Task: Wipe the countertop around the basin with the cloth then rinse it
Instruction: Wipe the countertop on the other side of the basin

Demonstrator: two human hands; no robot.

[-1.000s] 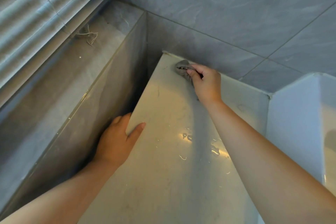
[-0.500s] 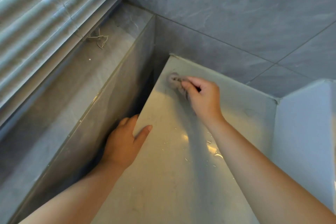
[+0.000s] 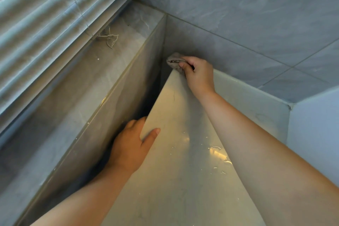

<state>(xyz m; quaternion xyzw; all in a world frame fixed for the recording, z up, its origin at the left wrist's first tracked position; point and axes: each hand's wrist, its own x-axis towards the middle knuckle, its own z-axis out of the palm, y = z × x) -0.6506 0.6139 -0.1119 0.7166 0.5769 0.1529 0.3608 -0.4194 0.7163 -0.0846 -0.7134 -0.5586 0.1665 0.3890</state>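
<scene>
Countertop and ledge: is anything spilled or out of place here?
Yes. Water drops lie spilled on the countertop, and a loose blind cord lies tangled on the ledge.

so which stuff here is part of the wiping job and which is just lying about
In the job: cloth, gripped by the right hand; countertop; left hand resting on its edge.
Just there: blind cord on the ledge; window blind.
</scene>
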